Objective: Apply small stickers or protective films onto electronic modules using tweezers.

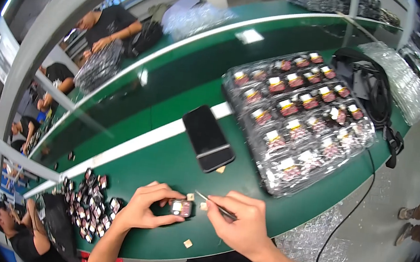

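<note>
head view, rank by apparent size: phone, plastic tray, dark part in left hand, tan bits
1. Plastic tray
2. Phone
3. Dark part in the left hand
4. Tan bits, too alike to rank

The green bench [244, 175] bears a black phone [207, 137], a filled clear tray [286, 185] and piled small pieces [88, 205].

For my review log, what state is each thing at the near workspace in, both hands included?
Left hand: closed, gripping module
Module: held upright or tilted, cannot tell
Right hand: closed, gripping tool
Tool: held, thin end pointing toward the left hand
Phone: lying flat, upward face dark
Tray: loaded with rows of small items
Pile: loose, jumbled
Tan bit: loose on table
</note>
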A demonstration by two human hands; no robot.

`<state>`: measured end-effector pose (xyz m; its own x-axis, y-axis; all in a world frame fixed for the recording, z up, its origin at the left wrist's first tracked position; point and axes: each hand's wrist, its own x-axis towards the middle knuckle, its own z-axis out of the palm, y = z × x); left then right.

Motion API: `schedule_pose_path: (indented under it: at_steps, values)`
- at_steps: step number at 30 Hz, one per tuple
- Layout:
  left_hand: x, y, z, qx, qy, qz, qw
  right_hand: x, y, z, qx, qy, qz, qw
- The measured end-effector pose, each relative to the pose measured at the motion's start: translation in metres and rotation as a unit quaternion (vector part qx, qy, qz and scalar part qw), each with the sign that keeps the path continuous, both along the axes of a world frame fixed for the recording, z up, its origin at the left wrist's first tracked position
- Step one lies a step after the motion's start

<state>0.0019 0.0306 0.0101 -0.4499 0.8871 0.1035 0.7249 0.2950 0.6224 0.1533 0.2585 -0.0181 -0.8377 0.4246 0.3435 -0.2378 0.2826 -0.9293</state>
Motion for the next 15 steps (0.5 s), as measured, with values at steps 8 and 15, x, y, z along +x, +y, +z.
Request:
schedule_pose_path:
  at_steps: [8, 15]
  values:
    - [-0.046, 0.037, 0.037, 0.149, -0.150, 0.040, 0.976, -0.010, -0.007, -0.008, -0.017, 0.028, 0.035, 0.999]
    - [-0.128, 0.210, 0.092, 0.115, 0.031, -0.013, 0.993, -0.009, -0.004, -0.006, -0.015, -0.013, 0.041, 0.999]
